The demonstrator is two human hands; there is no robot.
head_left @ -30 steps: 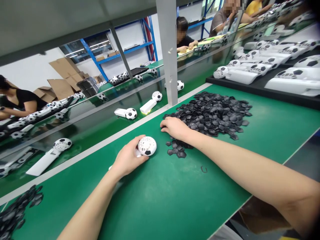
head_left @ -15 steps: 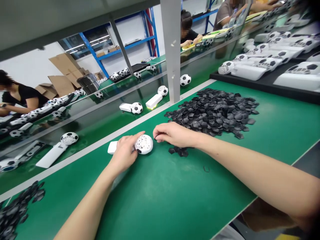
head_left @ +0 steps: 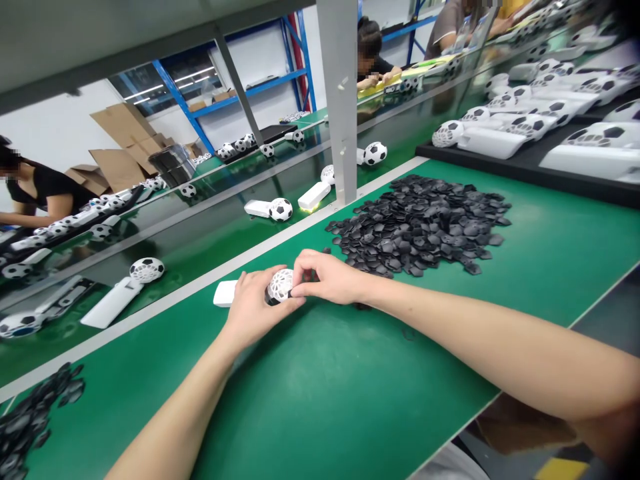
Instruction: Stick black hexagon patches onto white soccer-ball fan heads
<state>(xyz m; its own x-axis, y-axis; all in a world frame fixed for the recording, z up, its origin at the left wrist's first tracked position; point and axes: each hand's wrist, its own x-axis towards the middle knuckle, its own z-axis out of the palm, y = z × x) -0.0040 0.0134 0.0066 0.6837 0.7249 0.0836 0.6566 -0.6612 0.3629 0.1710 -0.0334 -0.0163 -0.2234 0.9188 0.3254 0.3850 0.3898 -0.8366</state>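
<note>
My left hand (head_left: 253, 303) is wrapped round a white handheld fan (head_left: 281, 285) whose latticed head is shaped like a soccer ball. Its white handle (head_left: 225, 293) sticks out to the left, behind my fingers. At the right side of the ball, my right hand (head_left: 325, 279) pinches a small black pentagon piece (head_left: 292, 293), mostly covered by the fingertips. The tip of my left thumb is close to that spot. Beyond my right wrist spreads a large pile of black pentagon pieces (head_left: 415, 227) on the green worktop (head_left: 310, 400).
At the right stands a black tray (head_left: 500, 163) loaded with white fans. Another heap of black pieces (head_left: 30, 417) lies at the lower left. Past a pale rail, several fans (head_left: 281, 209) lie on a green conveyor (head_left: 200, 250). A metal post (head_left: 343, 113) rises behind; co-workers sit opposite.
My right hand has moved left, bringing the black piece from beside the ball onto its right side. My left thumb has come round the ball's front. Fans on the conveyor have shifted right.
</note>
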